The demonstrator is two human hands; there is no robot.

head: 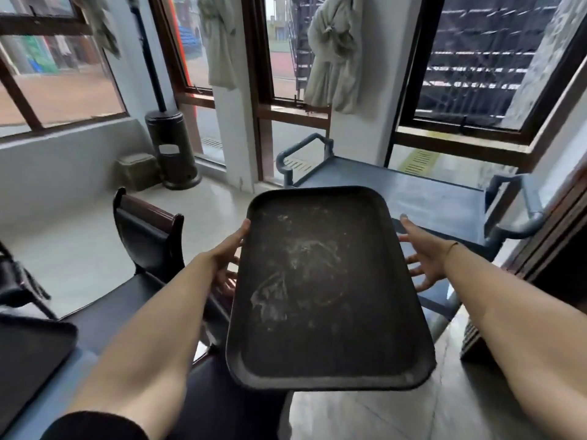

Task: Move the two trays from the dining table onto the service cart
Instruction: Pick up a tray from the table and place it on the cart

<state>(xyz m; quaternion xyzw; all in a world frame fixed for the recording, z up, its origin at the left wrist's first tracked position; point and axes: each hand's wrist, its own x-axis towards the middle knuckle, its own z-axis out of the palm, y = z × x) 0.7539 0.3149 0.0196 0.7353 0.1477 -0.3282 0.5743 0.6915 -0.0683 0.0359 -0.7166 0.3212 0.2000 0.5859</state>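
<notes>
I hold a dark rectangular tray with whitish smears in mid-air, its long axis pointing away from me. My left hand grips its left rim, thumb on top and fingers underneath. My right hand supports the right rim, thumb at the edge and fingers spread below. The tray's far end overlaps the near edge of the grey-blue service cart, whose top shelf is bare. A second dark tray lies on the blue dining table at the lower left.
A dark chair stands left of the held tray, beside the table. The cart has tubular handles at both ends. A dark wooden cabinet is at the right. A cylindrical heater stands by the windows.
</notes>
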